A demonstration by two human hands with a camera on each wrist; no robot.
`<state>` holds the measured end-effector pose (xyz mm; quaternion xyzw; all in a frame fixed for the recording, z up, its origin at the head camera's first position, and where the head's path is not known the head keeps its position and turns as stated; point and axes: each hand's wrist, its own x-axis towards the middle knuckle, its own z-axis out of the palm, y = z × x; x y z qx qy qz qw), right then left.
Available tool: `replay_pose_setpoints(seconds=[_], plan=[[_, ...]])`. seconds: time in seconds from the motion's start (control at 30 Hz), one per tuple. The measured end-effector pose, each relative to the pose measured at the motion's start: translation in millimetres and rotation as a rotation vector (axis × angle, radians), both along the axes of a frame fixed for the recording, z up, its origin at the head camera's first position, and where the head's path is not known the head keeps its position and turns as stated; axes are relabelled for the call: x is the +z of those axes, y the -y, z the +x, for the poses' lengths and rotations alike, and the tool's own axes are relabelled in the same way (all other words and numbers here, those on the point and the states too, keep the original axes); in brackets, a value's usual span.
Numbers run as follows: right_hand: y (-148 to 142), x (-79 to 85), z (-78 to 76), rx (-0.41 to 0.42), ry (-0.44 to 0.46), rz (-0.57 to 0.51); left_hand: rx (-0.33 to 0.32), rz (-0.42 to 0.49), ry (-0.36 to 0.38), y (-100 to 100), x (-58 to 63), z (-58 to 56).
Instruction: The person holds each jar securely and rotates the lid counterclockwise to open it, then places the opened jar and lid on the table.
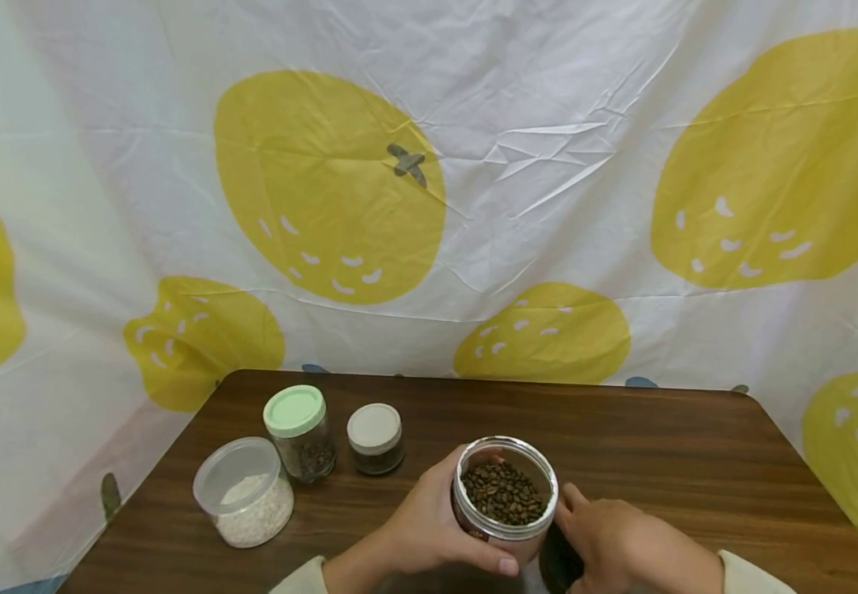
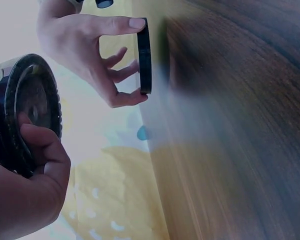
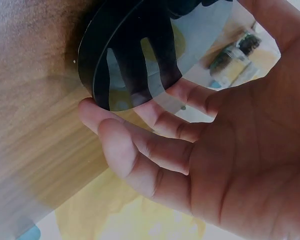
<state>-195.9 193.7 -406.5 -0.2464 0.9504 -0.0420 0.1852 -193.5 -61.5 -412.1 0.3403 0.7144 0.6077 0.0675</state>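
My left hand (image 1: 429, 528) grips a round, open-topped jar (image 1: 525, 546) of dark roasted coffee beans (image 1: 503, 492), its silver-rimmed mouth tilted towards the head camera. In the left wrist view the dark base of the jar (image 2: 37, 97) shows, with fingers curled against it. Beside the jar, low over the table, my right hand (image 1: 615, 540) holds a round black lid (image 1: 558, 563). Seen edge-on in the left wrist view, the lid (image 2: 146, 60) is pinched between thumb and fingers across its rim. The right wrist view shows its glossy face reflecting the fingers.
On the left of the brown wooden table (image 1: 659, 437) stand a clear tub (image 1: 254, 520) of pale flakes, a green-lidded jar (image 1: 306, 445) with dark contents and a small white-lidded jar (image 1: 375, 441). A white curtain (image 1: 533, 181) with yellow fruit prints hangs behind.
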Motion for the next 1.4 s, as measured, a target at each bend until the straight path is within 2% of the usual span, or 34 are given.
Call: replay_pose_setpoints(seconds=[0.2,0.4,0.63,0.8,0.9,1.03,1.17,1.3,1.4], plan=[[0,-6.7,4.0,0.007,-0.058,-0.008,0.001,-0.003,0.023,-1,0.6,0.7],[-1,-15.9,4.7,0.015,-0.072,-0.035,0.008,-0.011,-0.007,-2,-0.4,0.1],[-5,-23.9,6.8,0.062,-0.141,-0.082,0.031,-0.014,-0.040,-4,-2.7,-1.4],[-2,-22.9,5.9,0.045,-0.137,-0.042,0.112,-0.031,-0.063,-7,-4.5,-2.6],[0,-19.3,3.4,0.009,-0.108,0.022,0.190,-0.087,-0.055,-11,-5.4,-3.9],[-2,-11.5,2.5,-0.033,-0.053,0.001,0.273,-0.136,-0.054,-18,-6.6,-9.6],[-9,-1.1,-1.1,-0.080,-0.002,-0.023,0.315,-0.135,-0.068,-26,-8.5,-18.1],[-19,12.7,-4.4,-0.133,-0.028,-0.013,0.378,-0.179,-0.124,-37,-13.2,-27.5],[-28,27.2,-3.8,-0.167,-0.104,-0.018,0.428,-0.217,-0.161,-45,-18.7,-34.5]])
